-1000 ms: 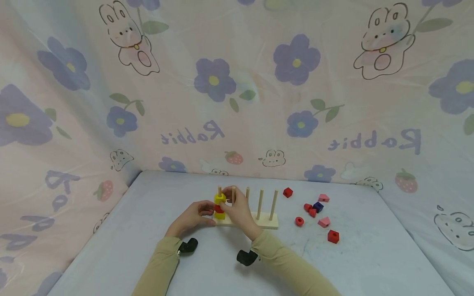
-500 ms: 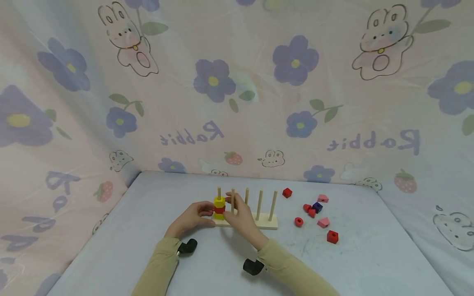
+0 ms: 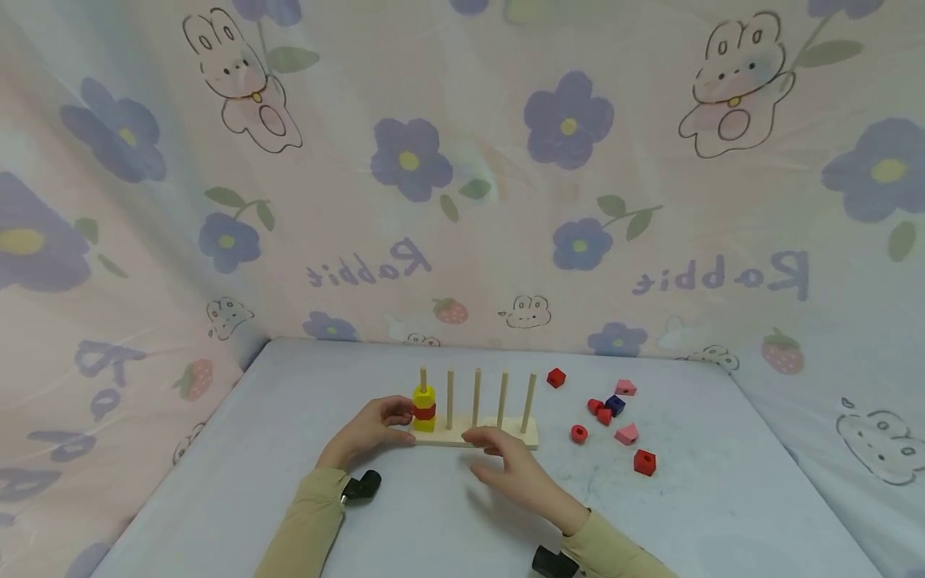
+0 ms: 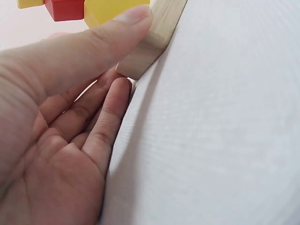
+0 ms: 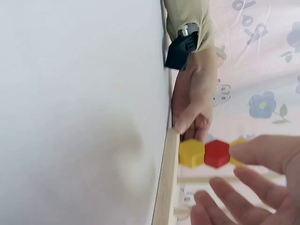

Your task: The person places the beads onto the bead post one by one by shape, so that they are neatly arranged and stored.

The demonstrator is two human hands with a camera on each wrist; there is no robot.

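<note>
A pale wooden rack (image 3: 444, 438) carries several upright pegs. Its leftmost peg holds a yellow bead (image 3: 424, 396) above a red bead (image 3: 424, 412), with a yellow bead (image 3: 424, 426) at the bottom. My left hand (image 3: 366, 431) grips the rack's left end; in the left wrist view its thumb lies over the wooden base (image 4: 157, 44) and its fingers rest against the end. My right hand (image 3: 526, 480) hovers empty before the rack's right half, fingers apart and slightly bent. The right wrist view shows its fingers (image 5: 234, 199) near the red bead (image 5: 217, 153).
Loose pieces lie right of the rack: a red block (image 3: 556, 377) at the back, pink pieces (image 3: 625, 388), a dark blue block (image 3: 615, 405), small red pieces (image 3: 604, 416), a red ring (image 3: 579, 434) and a red cube (image 3: 645, 462). A printed curtain (image 3: 477, 241) hangs behind the table.
My right hand has drawn back from the bead stack, moving right and towards the front. The left hand stays at the rack's left end. The whole head view has shifted slightly.
</note>
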